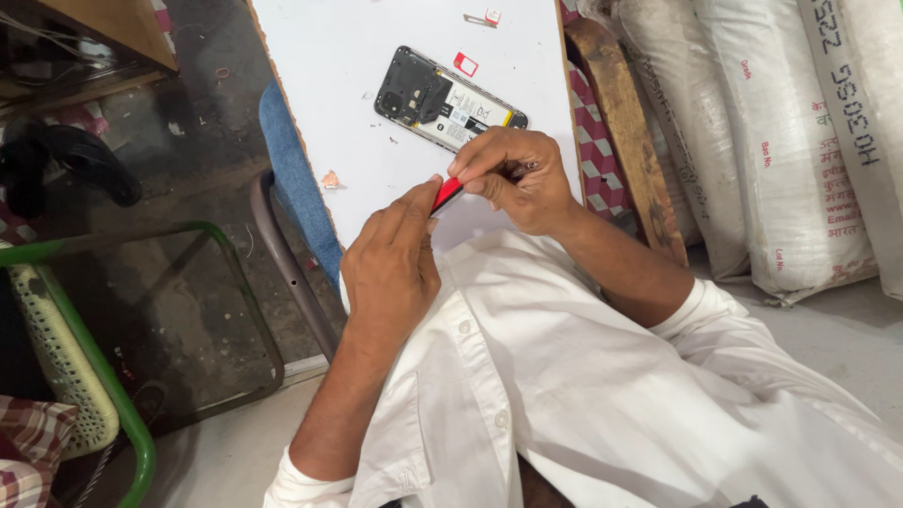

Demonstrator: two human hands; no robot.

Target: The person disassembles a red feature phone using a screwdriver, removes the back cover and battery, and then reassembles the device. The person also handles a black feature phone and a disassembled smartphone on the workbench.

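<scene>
your left hand point(390, 259) and right hand point(513, 179) both pinch a small red tool point(446, 195) above the white desk point(376, 113), near the opened phone point(447, 99).

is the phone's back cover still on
No, the phone lies open on the white table, its battery and inner parts showing.

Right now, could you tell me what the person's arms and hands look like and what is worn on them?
Both hands, left and right, are bare: no gloves, rings or watch visible. The forearms are uncovered; the white shirt sleeves are rolled up near the elbows.
</scene>
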